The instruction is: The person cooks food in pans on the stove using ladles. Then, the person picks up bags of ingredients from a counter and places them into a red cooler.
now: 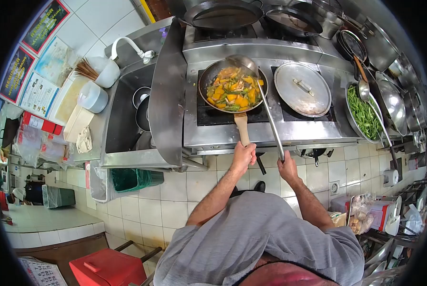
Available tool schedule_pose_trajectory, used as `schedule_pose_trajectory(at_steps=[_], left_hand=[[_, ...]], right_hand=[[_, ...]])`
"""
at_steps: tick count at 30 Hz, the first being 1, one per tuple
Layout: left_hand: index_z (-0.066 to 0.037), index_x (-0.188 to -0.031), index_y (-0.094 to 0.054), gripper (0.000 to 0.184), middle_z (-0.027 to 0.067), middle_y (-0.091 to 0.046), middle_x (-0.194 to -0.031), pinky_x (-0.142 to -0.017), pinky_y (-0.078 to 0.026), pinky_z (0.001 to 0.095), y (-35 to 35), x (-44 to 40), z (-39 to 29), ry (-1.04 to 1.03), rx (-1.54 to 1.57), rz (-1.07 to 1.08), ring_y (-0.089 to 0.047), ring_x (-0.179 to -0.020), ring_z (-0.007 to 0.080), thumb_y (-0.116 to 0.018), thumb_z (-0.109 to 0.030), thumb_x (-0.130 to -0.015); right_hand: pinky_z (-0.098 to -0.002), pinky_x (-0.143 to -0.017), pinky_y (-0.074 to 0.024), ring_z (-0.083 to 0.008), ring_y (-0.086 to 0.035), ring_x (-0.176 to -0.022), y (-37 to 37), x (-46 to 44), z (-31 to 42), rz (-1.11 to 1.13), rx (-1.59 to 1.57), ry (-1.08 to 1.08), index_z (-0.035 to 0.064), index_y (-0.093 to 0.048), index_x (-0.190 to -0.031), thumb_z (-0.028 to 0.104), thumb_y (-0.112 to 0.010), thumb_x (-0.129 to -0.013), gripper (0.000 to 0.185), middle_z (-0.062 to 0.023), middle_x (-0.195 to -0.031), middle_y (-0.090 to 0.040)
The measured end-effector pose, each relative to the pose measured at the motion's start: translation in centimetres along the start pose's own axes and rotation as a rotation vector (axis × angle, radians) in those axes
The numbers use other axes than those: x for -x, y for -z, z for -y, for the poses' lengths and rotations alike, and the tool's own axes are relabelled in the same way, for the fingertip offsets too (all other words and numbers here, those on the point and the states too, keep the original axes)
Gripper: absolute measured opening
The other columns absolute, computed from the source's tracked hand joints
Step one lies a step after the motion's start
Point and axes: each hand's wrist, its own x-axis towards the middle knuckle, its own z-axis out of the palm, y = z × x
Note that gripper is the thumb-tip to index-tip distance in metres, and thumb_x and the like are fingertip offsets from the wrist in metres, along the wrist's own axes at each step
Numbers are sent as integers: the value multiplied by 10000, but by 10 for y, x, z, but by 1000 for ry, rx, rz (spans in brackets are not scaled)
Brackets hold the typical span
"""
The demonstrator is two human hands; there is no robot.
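Observation:
My left hand (pixel 244 156) is wrapped round the pale handle of a wok (pixel 200 88) on the stove. Chopped orange squash and green beans (pixel 231 89) lie in the wok. In my right hand (pixel 287 165) is the long metal handle of a ladle (pixel 243 63), its bowl tilted over the far right part of the wok, above the vegetables. The ladle's handle runs past the wok's right rim down to my fist.
A lidded pot (pixel 302 89) stands right of the wok. Further right, a bowl of green vegetables (pixel 362 113) has a long spoon (pixel 364 91) across it. A metal divider (pixel 168 90) separates the stove from the sink (pixel 120 114), which holds pans. Large pans (pixel 223 16) stand behind.

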Motion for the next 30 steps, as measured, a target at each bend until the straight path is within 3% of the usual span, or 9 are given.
schedule_pose_trajectory(at_steps=[4, 10, 17, 20, 23, 27, 30], left_hand=[[-45, -717, -430, 142, 21, -440, -533, -292, -298, 272, -1, 0, -1, -14, 21, 4, -419, -343, 119, -527, -86, -813], [-57, -795, -409, 145, 19, -436, -564, -306, -290, 269, 1, -1, 2, 0, 7, 18, -398, -354, 113, -549, -86, -814], [-40, -740, -420, 141, 27, -443, -554, -296, -295, 273, -1, 0, -2, -10, 15, -11, -415, -348, 120, -534, -83, -812], [-39, -733, -424, 142, 25, -442, -544, -297, -298, 272, -2, 0, -4, -19, 18, -12, -416, -348, 120, -535, -83, -810], [-36, -729, -428, 139, 27, -444, -544, -298, -298, 272, -2, 2, -5, -12, 18, 1, -417, -349, 121, -532, -82, -809], [-33, -729, -431, 137, 28, -445, -547, -298, -295, 276, -1, 1, -6, -12, 1, 1, -420, -350, 123, -526, -87, -811], [-32, -729, -435, 133, 27, -445, -548, -300, -295, 275, -1, 1, -6, -19, 3, -1, -423, -353, 121, -522, -89, -812]], right_hand=[[-542, -599, -408, -480, -536, -703, -15, -11, -19, 40, 71, -22, 50, -384, -930, 106, -535, -799, 208, -253, -691, -569], [-533, -603, -401, -469, -541, -714, -3, -1, -14, 36, 76, -34, 36, -379, -943, 101, -541, -798, 227, -251, -714, -570], [-538, -619, -434, -472, -555, -719, 20, -19, 33, 8, 163, -43, 10, -390, -950, 77, -521, -794, 214, -262, -725, -584], [-536, -651, -433, -467, -559, -728, 15, -9, 60, 127, -24, -113, -5, -392, -957, 64, -510, -790, 216, -260, -739, -586], [-539, -652, -432, -459, -564, -723, 23, -10, 57, 130, -11, -86, -16, -393, -958, 64, -512, -786, 224, -252, -737, -587], [-530, -670, -441, -459, -569, -759, 26, -18, 58, 0, 248, -88, -4, -395, -971, 74, -529, -786, 242, -267, -745, -587], [-546, -678, -438, -467, -566, -778, 19, -32, 66, 55, 243, -89, -2, -394, -989, 77, -526, -793, 249, -279, -775, -594]])
